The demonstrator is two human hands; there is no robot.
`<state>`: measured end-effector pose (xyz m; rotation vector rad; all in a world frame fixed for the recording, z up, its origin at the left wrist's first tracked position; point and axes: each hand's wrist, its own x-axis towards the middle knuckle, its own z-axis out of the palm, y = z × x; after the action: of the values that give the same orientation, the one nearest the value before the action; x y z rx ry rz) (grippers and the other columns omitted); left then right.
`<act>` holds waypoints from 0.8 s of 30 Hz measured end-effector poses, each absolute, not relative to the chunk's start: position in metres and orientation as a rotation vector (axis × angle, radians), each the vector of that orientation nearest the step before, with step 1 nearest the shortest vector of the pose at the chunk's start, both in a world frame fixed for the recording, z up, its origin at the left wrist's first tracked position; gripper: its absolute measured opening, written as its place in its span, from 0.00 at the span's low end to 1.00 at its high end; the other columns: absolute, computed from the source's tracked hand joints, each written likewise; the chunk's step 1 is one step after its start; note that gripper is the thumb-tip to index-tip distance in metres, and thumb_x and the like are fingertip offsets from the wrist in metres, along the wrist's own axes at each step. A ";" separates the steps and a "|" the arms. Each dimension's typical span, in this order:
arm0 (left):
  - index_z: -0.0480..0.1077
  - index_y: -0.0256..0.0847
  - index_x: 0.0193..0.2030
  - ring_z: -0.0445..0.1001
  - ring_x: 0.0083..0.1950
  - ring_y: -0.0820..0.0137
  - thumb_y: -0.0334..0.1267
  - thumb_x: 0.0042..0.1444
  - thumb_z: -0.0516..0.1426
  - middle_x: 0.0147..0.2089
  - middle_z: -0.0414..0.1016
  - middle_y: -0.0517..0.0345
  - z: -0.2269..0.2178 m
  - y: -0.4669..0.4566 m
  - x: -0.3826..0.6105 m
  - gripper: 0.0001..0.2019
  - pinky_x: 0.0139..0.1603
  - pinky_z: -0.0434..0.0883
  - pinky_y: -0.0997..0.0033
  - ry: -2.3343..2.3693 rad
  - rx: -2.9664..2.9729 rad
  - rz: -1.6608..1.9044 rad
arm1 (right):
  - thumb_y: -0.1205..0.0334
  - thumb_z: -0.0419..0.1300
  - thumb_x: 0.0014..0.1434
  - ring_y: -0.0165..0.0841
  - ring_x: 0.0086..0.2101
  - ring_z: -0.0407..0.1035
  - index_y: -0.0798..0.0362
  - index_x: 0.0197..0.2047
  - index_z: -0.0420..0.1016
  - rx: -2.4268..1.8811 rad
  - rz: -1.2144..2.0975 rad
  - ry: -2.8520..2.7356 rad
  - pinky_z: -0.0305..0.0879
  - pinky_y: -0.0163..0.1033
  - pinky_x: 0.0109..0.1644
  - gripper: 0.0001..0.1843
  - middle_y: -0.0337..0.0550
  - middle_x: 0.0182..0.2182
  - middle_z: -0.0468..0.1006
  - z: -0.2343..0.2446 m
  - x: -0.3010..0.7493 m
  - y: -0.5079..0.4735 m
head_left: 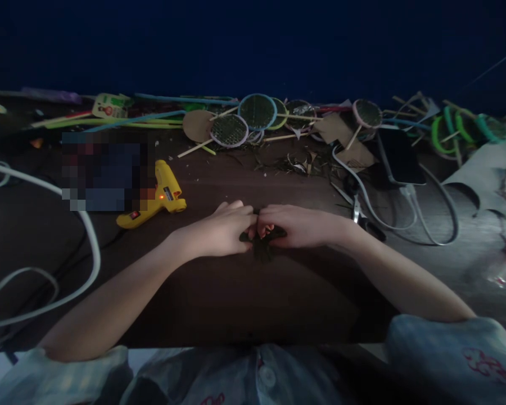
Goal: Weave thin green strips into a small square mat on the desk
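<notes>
Right of the glue gun [152, 201], left hand [221, 230] and right hand [299, 225] meet fingertip to fingertip, both pinching one dark piece [262, 251].

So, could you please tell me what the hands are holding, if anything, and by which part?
The left hand and right hand together pinch a small dark piece by its top edge.

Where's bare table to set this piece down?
Bare table between the forearms, nearer than the dark green piece; also a strip between glue gun and scissors, farther back. Crowded: mesh paddles along the back, white cable at left.
</notes>
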<state>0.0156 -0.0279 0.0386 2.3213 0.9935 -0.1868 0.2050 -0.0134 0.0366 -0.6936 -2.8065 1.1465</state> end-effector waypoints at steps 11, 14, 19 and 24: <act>0.64 0.40 0.31 0.60 0.42 0.65 0.36 0.50 0.53 0.37 0.65 0.57 0.036 -0.027 0.014 0.03 0.46 0.57 0.61 0.972 2.321 -0.165 | 0.72 0.55 0.48 0.32 0.37 0.63 0.55 0.38 0.68 -0.654 1.125 -2.812 0.58 0.36 0.41 0.12 0.43 0.35 0.71 0.036 0.205 -0.013; 0.64 0.40 0.31 0.60 0.43 0.65 0.36 0.50 0.53 0.37 0.65 0.57 0.038 -0.028 0.015 0.03 0.45 0.57 0.61 0.982 2.327 -0.172 | 0.73 0.55 0.48 0.32 0.37 0.63 0.55 0.38 0.69 -0.651 1.117 -2.811 0.57 0.36 0.40 0.12 0.43 0.35 0.71 0.037 0.205 -0.013; 0.64 0.40 0.30 0.60 0.42 0.65 0.36 0.51 0.53 0.37 0.65 0.57 0.039 -0.027 0.016 0.03 0.44 0.57 0.64 0.978 2.333 -0.193 | 0.72 0.55 0.48 0.32 0.36 0.63 0.56 0.38 0.69 -0.659 1.125 -2.813 0.58 0.36 0.41 0.11 0.43 0.35 0.71 0.036 0.206 -0.013; 0.64 0.41 0.31 0.60 0.43 0.65 0.37 0.51 0.53 0.37 0.65 0.58 0.036 -0.027 0.015 0.03 0.44 0.56 0.63 0.969 2.337 -0.173 | 0.71 0.55 0.49 0.32 0.37 0.63 0.55 0.38 0.69 -0.659 1.130 -2.807 0.58 0.36 0.41 0.11 0.43 0.35 0.71 0.035 0.206 -0.012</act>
<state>0.0147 -0.0271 0.0365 2.3372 0.9686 -0.1733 0.2062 -0.0122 0.0347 -0.6593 -2.8071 1.1305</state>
